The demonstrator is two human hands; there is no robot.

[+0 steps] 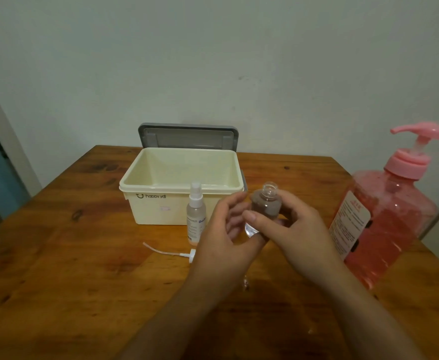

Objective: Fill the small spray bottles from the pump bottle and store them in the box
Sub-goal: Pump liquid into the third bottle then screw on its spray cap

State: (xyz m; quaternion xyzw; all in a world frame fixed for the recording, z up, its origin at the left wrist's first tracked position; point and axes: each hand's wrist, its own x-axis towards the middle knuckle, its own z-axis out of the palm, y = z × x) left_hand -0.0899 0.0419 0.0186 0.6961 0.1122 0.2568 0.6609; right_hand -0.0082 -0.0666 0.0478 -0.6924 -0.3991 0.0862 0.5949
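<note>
Above the table's middle, a small clear spray bottle (pixel 266 201) with its neck uncovered is held tilted. My right hand (pixel 296 229) grips its body and my left hand (pixel 221 237) closes around its lower end. Its spray head with dip tube (pixel 171 253) lies flat on the wood to the left. A second small spray bottle (pixel 195 214), capped, stands upright in front of the cream box (pixel 135 178), which is open and looks empty inside. The big pump bottle (pixel 392 211) of pink liquid, pink pump on top, stands at the right.
The box's grey lid (pixel 187 135) leans upright behind it against the pale wall. The wooden table (pixel 57 268) spreads left and toward me. A door edge shows at far left. The table's right edge runs just past the pump bottle.
</note>
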